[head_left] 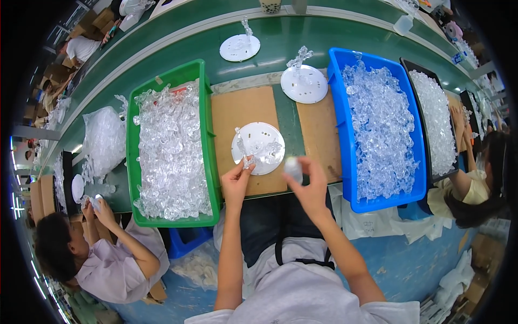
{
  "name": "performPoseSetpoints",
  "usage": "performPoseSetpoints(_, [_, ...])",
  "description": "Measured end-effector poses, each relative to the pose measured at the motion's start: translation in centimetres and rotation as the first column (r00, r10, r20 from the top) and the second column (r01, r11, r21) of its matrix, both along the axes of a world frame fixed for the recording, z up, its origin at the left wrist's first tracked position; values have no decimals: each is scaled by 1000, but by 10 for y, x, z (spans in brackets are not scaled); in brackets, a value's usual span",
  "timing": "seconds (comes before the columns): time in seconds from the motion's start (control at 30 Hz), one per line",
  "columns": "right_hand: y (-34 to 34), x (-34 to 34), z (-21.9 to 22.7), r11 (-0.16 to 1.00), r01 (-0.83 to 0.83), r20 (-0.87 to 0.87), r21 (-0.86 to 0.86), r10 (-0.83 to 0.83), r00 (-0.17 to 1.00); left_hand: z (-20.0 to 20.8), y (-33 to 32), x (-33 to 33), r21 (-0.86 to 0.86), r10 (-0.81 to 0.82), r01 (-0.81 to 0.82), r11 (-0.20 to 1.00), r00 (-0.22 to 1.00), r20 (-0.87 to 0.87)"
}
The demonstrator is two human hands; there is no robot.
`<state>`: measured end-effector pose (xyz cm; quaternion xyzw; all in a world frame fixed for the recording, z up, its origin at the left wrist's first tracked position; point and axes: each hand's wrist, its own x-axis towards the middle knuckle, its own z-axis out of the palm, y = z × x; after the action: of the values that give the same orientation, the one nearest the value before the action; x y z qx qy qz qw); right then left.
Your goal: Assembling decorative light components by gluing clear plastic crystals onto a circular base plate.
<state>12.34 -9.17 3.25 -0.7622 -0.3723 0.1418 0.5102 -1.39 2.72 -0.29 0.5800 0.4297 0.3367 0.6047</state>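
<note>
- Left hand (236, 181): thumb and fingertips pinch a clear plastic piece (247, 160) at the lower left edge of the white disc (259, 132); the light pinch appears suited to a small part.
- Right hand (312, 186): thumb and fingers close around a whitish rounded object (293, 170), just right of the disc; motion blur hides its detail.
- The disc lies on a cardboard sheet (243, 105), directly before the person, probably to protect its face.
- A green bin (207, 146) and a blue bin (337, 113), both heaped with clear parts (380, 129), flank the sheet, presumably for easy reach by either hand.
- Two further discs (233, 51) lie beyond, clear pieces at their upper edges.
- Surface: green bench (291, 129).
- Room: blue floor (415, 264); co-workers seated left (116, 270) and right (475, 189).
</note>
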Motion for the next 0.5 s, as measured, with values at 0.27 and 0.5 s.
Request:
performPoseSetpoints(0.27, [34,45,-43,946,175,-55,272,-166,985,-7,1,3,-33,-5,3,999,999,-47])
performPoseSetpoints(0.5, [-13,30,3,981,192,125,-4,-190,974,-21,-13,-5,385,140,-106,917,988,-61])
